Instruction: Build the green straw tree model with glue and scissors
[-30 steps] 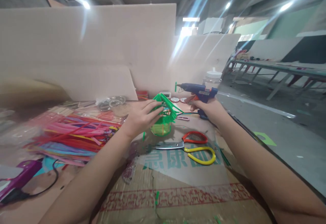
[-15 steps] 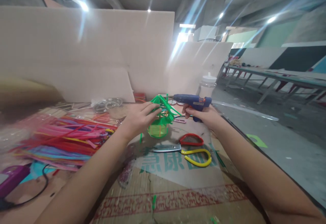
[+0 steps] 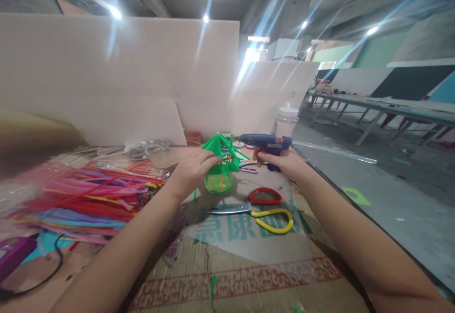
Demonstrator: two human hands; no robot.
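Note:
A small craft hut stands upright on the work surface, with a pointed roof of green strips over a clear yellow-green base. My left hand grips the left side of its roof, fingers closed and fingertips partly hidden among the strips. In my right hand is a blue glue gun, its nozzle pointing left at the roof's right side. Whether the nozzle touches a strip, I cannot tell. Nearer to me lie scissors with one red and one yellow handle, blades to the left.
Many coloured pipe cleaners are heaped at the left, beside a purple device with a black cord. A clear bottle with a white lid stands behind the glue gun. Pale boards rise at the back. Printed cardboard covers the front.
The hut's roof has turned or shifted slightly under my left hand, showing more green on its left face. My right hand still holds the glue gun close by. The view shifted a little.

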